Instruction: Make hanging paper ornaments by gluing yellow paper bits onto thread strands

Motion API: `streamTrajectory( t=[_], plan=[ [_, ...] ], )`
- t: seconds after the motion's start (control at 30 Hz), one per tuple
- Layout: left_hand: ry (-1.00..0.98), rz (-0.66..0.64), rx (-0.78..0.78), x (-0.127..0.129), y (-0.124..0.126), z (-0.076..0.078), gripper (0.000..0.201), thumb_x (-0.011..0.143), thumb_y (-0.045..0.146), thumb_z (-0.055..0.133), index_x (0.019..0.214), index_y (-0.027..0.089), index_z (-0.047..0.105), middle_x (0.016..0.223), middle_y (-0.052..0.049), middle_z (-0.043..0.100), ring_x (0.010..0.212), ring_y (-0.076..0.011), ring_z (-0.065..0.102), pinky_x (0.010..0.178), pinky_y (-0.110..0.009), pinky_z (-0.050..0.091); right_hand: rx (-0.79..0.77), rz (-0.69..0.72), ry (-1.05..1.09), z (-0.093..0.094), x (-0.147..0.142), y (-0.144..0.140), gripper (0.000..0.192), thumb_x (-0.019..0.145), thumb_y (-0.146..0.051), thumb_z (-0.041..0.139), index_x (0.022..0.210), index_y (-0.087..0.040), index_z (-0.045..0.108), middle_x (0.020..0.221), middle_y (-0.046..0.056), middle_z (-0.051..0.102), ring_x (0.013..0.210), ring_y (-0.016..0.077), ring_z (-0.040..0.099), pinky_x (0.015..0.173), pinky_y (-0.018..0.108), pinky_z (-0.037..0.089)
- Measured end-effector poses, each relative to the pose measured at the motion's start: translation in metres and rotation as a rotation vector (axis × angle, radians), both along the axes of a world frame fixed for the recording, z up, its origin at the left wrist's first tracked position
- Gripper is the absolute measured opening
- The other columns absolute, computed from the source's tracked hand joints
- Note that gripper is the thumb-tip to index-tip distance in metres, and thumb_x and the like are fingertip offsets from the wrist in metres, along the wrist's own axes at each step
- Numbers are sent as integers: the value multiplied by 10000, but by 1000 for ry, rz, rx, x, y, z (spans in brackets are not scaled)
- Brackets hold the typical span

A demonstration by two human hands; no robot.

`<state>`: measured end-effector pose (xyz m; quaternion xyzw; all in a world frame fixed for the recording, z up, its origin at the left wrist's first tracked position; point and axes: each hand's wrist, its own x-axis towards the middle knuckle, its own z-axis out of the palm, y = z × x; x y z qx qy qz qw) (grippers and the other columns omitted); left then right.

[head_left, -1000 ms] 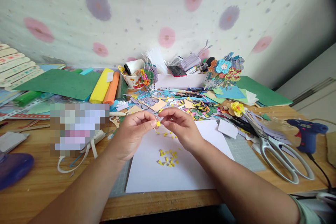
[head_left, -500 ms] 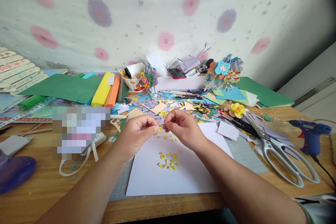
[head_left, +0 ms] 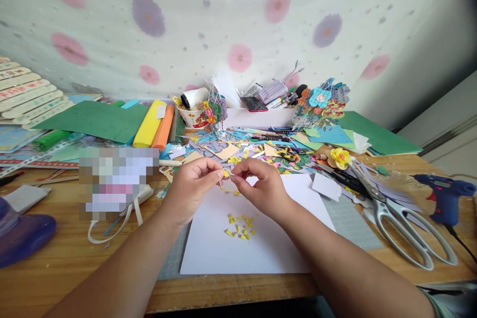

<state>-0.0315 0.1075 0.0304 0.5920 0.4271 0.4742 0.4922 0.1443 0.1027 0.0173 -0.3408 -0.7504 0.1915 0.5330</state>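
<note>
Both my hands meet above a white paper sheet [head_left: 253,248] on the wooden desk. My left hand [head_left: 192,186] pinches a tiny yellow paper piece [head_left: 225,173] between thumb and forefinger. My right hand [head_left: 259,184] pinches the other side of the same piece, along with what looks like a thin wire. A small heap of yellow paper scraps [head_left: 240,226] lies on the sheet just below my hands.
Large silver scissors [head_left: 395,218] and a blue glue gun [head_left: 445,196] lie at the right. A yellow paper flower [head_left: 339,157], coloured paper offcuts, pens, a cup and yellow and orange rolls [head_left: 154,124] crowd the back. A purple object [head_left: 22,236] sits at the left edge.
My hands have stayed together over the sheet, shifting slightly lower and right, fingers working the small yellow piece. The view has drifted a little.
</note>
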Motion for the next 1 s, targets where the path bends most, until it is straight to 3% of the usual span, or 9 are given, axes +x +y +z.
streamTrajectory(
  t=[0.27,0.57,1.0],
  plan=[
    [-112,-41,-51,2,-2,1,70,758,217,686,697,192,664,675,28,619,658,-110,550,639,-240,430,233,-70,-83,-3,0,0,49,853,-163,665,824,-188,635,725,32,666,642,132,597,607,257,488],
    [-119,-55,-43,1,-1,1,58,761,206,693,711,190,669,675,24,617,667,-112,541,655,-245,419,280,-78,-79,-3,-1,-1,41,863,-163,667,854,-201,656,746,28,687,656,132,632,618,248,518],
    [-149,-66,-68,1,-2,2,72,754,229,694,710,188,654,683,21,584,662,-127,516,650,-269,412,508,-143,-248,-3,6,-1,164,888,-103,579,961,-215,675,801,53,682,715,161,645,645,284,531]
  ],
)
